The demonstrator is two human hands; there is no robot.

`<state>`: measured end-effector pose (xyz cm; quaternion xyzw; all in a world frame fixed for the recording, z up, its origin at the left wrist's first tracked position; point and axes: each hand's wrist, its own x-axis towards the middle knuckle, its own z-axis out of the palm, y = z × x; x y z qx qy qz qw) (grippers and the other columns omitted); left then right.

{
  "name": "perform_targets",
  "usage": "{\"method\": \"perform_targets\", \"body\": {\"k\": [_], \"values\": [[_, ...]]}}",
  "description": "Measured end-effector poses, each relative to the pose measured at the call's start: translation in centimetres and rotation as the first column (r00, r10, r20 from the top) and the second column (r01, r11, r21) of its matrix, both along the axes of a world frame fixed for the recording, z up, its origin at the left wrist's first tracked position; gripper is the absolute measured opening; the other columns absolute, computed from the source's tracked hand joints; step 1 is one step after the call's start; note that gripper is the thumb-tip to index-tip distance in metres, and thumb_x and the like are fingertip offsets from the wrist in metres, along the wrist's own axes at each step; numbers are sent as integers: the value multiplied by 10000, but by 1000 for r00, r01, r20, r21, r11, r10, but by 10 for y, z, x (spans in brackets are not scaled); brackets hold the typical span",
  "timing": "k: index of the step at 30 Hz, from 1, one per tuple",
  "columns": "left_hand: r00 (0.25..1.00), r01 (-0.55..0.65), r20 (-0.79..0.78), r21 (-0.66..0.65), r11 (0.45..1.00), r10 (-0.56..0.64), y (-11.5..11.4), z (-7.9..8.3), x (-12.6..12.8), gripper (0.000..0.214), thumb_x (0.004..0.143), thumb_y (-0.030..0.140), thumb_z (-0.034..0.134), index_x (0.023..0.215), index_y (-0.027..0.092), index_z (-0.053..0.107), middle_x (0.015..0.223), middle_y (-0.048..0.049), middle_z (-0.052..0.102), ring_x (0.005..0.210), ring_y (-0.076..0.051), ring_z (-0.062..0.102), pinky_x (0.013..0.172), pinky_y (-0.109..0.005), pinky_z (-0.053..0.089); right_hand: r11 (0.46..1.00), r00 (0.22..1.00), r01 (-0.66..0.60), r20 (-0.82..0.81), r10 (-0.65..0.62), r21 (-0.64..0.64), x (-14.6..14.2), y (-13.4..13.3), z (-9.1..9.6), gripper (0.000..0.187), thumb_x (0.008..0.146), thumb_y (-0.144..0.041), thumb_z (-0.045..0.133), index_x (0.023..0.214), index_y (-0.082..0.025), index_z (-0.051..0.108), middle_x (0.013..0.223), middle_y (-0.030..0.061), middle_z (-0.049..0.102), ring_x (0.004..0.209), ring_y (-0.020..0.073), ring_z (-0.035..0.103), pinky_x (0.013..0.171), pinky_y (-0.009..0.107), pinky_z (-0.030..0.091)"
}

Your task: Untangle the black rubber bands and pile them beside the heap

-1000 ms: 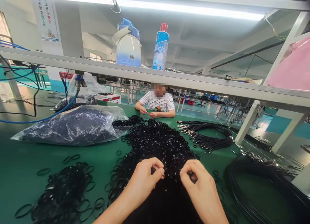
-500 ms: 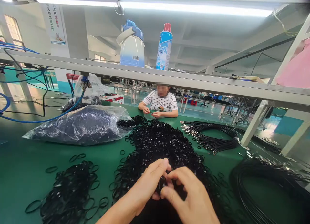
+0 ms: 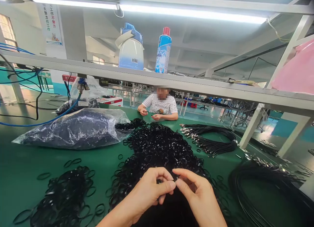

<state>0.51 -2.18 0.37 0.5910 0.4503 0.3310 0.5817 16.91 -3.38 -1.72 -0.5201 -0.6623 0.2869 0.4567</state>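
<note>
Above the big heap of black rings (image 3: 159,145) my two hands meet at their tips. My left hand (image 3: 157,187) is closed, thumb pressed toward curled fingers, with a bit of a black ring showing dark between them; most of it is hidden. Beside it, my right hand (image 3: 200,194) has its thumb and index finger apart, the thumb tip close against the left thumb. Nothing shows clearly in the right fingers. A smaller pile of black rings (image 3: 62,197) lies to the left on the green table (image 3: 110,168).
A clear plastic bag of black parts (image 3: 78,129) lies behind the small pile. Bundled black cables (image 3: 218,138) and a larger cable coil (image 3: 247,194) sit at right. Overhead, a shelf (image 3: 196,83) holds a jug (image 3: 131,50) and spray can (image 3: 163,53). A person (image 3: 160,104) sits opposite.
My right index finger and thumb have spread and drawn away from the left fingers. The left hand has turned, its thumb now pointing right. The whole view has shifted slightly.
</note>
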Motion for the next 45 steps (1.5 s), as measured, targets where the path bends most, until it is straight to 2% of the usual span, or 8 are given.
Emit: {"method": "perform_targets", "body": {"k": [5, 10, 15, 24, 29, 36, 41, 45], "values": [[994, -107, 35, 9, 994, 107, 5, -2, 0, 281, 717, 434, 621, 734, 157, 570, 632, 12, 595, 411, -33, 378, 375, -139, 165, 994, 991, 107, 83, -108, 19, 8, 1, 0, 204, 834, -308, 515, 952, -222, 658, 809, 12, 683, 738, 191, 636, 677, 285, 489], [985, -90, 145, -59, 994, 98, 8, -7, -7, 455, 810, 573, 447, 998, 178, 571, 701, -36, 648, 434, -59, 422, 370, -141, 151, 955, 909, 202, 320, -266, 219, 12, 0, 0, 186, 826, -283, 525, 918, -278, 686, 1087, 38, 639, 1004, 264, 578, 838, 393, 461], [986, -40, 158, -112, 993, 58, 0, -7, -1, 561, 809, 655, 371, 1101, 209, 545, 674, -18, 625, 426, -58, 433, 377, -137, 185, 963, 931, -39, 361, -62, 267, -16, -10, -2, 173, 834, -243, 540, 958, -293, 649, 985, 21, 643, 928, 222, 581, 794, 328, 485], [997, -1, 75, -63, 998, 6, -5, 0, -1, 570, 798, 674, 372, 1135, 245, 540, 713, -13, 640, 440, -66, 438, 399, -145, 196, 992, 976, 91, 192, -106, 82, -14, -11, 1, 246, 914, -309, 404, 733, -234, 553, 685, -29, 609, 623, 146, 564, 575, 229, 425], [992, -99, 65, -129, 987, 108, -7, -1, 2, 611, 779, 709, 346, 1112, 243, 561, 697, 6, 604, 452, -66, 441, 423, -155, 238, 982, 962, -80, 270, 31, 169, -24, -14, 3, 65, 769, -202, 590, 802, -246, 624, 782, -23, 652, 742, 180, 585, 635, 239, 439], [996, 39, 84, -46, 998, -35, -5, 4, 1, 497, 806, 628, 429, 910, 180, 615, 691, -10, 584, 486, -51, 399, 405, -145, 144, 997, 993, -71, -99, 68, -28, -15, -4, -2, 214, 863, -325, 494, 860, -200, 669, 662, 3, 666, 611, 173, 622, 587, 239, 474], [984, 90, 160, -87, 992, -75, -3, -1, -1, 331, 811, 492, 521, 872, 176, 597, 761, -6, 564, 514, -41, 402, 397, -141, 139, 999, 999, 39, -28, -39, 14, -13, -4, -4, 198, 825, -314, 545, 925, -195, 669, 697, 5, 676, 578, 155, 622, 526, 213, 467], [979, 40, 205, -114, 993, -16, -2, -3, 2, 270, 809, 425, 535, 827, 159, 572, 723, 4, 537, 487, -27, 359, 392, -137, 119, 965, 996, 73, 35, -84, 254, -14, -5, -9, 219, 826, -241, 524, 995, -253, 664, 849, -1, 685, 675, 142, 645, 605, 203, 494]]}}
